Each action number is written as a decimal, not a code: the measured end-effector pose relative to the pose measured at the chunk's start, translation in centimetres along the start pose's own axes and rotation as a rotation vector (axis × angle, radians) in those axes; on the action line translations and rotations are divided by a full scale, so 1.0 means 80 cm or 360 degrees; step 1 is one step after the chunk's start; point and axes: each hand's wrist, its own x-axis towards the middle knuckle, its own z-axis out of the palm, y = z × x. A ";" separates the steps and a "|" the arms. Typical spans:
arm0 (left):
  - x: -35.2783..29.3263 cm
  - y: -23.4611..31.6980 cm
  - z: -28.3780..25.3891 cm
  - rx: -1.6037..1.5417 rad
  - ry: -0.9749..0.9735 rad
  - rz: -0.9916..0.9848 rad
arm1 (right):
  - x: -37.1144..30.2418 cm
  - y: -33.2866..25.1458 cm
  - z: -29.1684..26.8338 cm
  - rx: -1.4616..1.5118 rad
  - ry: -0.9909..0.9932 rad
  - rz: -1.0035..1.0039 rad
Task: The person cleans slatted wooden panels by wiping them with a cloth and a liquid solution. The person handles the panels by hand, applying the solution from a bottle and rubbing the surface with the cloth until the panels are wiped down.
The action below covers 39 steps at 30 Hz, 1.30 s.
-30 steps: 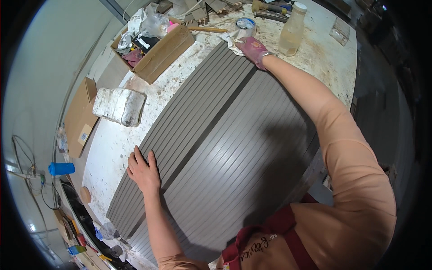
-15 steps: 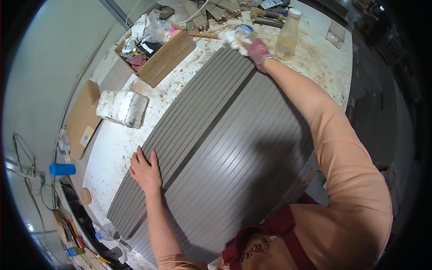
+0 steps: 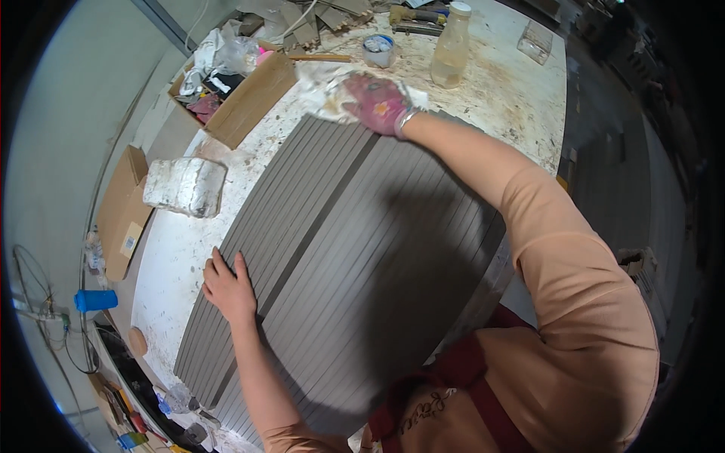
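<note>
A narrow grey grooved panel (image 3: pixel 296 175) lies on a wide stack or row of grey grooved strips (image 3: pixel 332 264), running slantwise across the table. At the left edge of that narrow panel rests my bare left hand (image 3: pixel 230 291), its fingers spread and flat. My right hand (image 3: pixel 377 104), in a pink flowered glove, is at the far end of the panels. Under and around its fingers is a crumpled white cloth (image 3: pixel 320 92), pressed against the panel ends; the fingertips are partly hidden in it.
Beyond my right hand stand a small tub (image 3: pixel 378 53) and a glass bottle (image 3: pixel 451 47) on the stained white table (image 3: pixel 506 98). To the left are a cardboard box of scraps (image 3: pixel 253 104), a white wrapped block (image 3: pixel 185 187) and a blue cup (image 3: pixel 96 300).
My right hand has swept the cloth leftward and nearer along the panels' far ends, uncovering the tub. The whole view has shifted slightly; my left hand stays on the panel.
</note>
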 end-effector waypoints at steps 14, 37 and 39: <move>-0.007 -0.002 0.007 -0.0002 -0.0018 0.0017 | 0.008 -0.045 -0.021 -0.0169 -0.0425 -0.0135; -0.007 0.005 -0.001 -0.0041 -0.0046 0.0016 | -0.012 -0.108 -0.005 0.0381 -0.0194 -0.0464; -0.004 0.001 -0.001 -0.0027 -0.0089 -0.0018 | -0.047 -0.197 0.027 0.0562 -0.0198 -0.0737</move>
